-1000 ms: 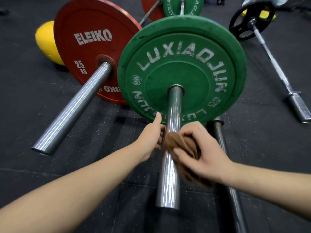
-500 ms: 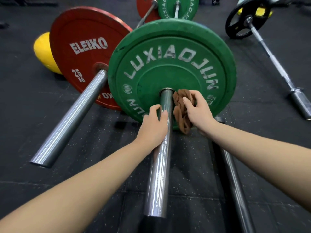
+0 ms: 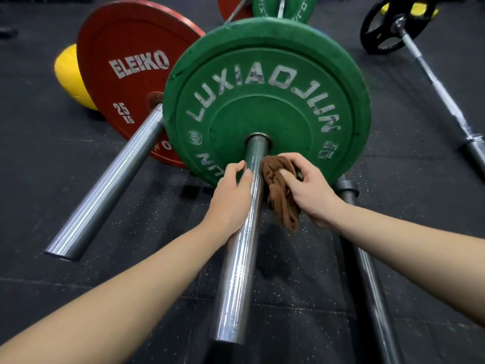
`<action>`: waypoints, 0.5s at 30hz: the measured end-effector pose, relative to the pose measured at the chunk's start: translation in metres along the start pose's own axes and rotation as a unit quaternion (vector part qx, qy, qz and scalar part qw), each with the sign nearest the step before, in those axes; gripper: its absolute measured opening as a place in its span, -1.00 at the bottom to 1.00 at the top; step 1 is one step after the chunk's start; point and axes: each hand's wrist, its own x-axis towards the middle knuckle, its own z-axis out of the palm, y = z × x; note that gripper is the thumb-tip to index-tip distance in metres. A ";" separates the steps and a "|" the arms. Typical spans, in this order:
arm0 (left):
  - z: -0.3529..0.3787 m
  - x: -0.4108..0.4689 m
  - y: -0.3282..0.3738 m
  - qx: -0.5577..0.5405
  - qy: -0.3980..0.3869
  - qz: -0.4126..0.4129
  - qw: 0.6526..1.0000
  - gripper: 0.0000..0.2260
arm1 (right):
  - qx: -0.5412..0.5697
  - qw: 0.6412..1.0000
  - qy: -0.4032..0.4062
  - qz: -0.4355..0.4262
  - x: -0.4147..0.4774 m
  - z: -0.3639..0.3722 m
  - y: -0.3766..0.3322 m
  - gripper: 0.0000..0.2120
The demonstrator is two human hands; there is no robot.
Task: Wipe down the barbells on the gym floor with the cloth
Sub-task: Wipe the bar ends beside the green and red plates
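A green LUXIAOJUN plate [image 3: 265, 95] stands upright in the middle, and its steel sleeve [image 3: 236, 248] runs toward me. My left hand [image 3: 231, 198] grips the sleeve from the left, just below the plate. My right hand [image 3: 309, 190] holds a bunched brown cloth [image 3: 278, 190] against the right side of the sleeve, close to the plate's hub. A tail of the cloth hangs down below my fingers.
A red ELEIKO 25 kg plate [image 3: 126, 74] with its own sleeve [image 3: 105, 185] lies to the left, a yellow ball [image 3: 70, 74] behind it. A thin bar [image 3: 372, 285] lies on the floor at right. Another barbell [image 3: 441, 93] with a black plate [image 3: 385, 27] lies far right.
My right hand carried the cloth up the sleeve from mid-length to the plate's hub, then eased slightly back. My left hand moved from beside the sleeve to gripping it.
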 end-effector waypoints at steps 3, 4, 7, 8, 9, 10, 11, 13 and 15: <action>0.000 0.000 -0.001 -0.012 -0.002 -0.008 1.000 -0.62 | 0.001 0.999 0.048 0.014 0.019 0.007 -0.005 -0.77; 0.000 -0.001 0.000 -0.014 -0.002 -0.008 1.000 -0.62 | 0.001 0.998 0.060 0.015 0.022 0.010 -0.006 -0.76; 0.000 -0.001 0.001 -0.012 -0.001 -0.004 1.000 -0.62 | 0.001 0.998 0.055 0.022 0.015 0.014 -0.002 -0.76; -0.001 -0.002 0.001 -0.010 0.000 -0.004 1.000 -0.62 | -0.006 0.999 0.044 0.020 0.007 0.013 -0.003 -0.76; -0.001 -0.001 0.001 -0.011 0.000 -0.003 1.000 -0.62 | -0.016 0.999 0.031 0.008 -0.001 0.011 -0.003 -0.77; -0.001 -0.001 0.000 -0.013 -0.001 -0.002 1.000 -0.63 | -0.026 1.000 0.015 -0.006 -0.011 0.010 -0.003 -0.78; -0.002 -0.001 0.000 -0.015 -0.002 -0.003 1.000 -0.63 | -0.034 0.999 -0.004 -0.021 -0.022 0.009 -0.003 -0.79; -0.002 0.000 -0.001 -0.014 -0.002 -0.005 1.000 -0.63 | -0.037 0.998 -0.040 -0.035 -0.038 0.008 -0.002 -0.78; -0.003 0.000 0.000 -0.013 -0.001 -0.004 1.000 -0.63 | -0.043 0.998 -0.048 -0.029 -0.038 0.006 0.000 -0.75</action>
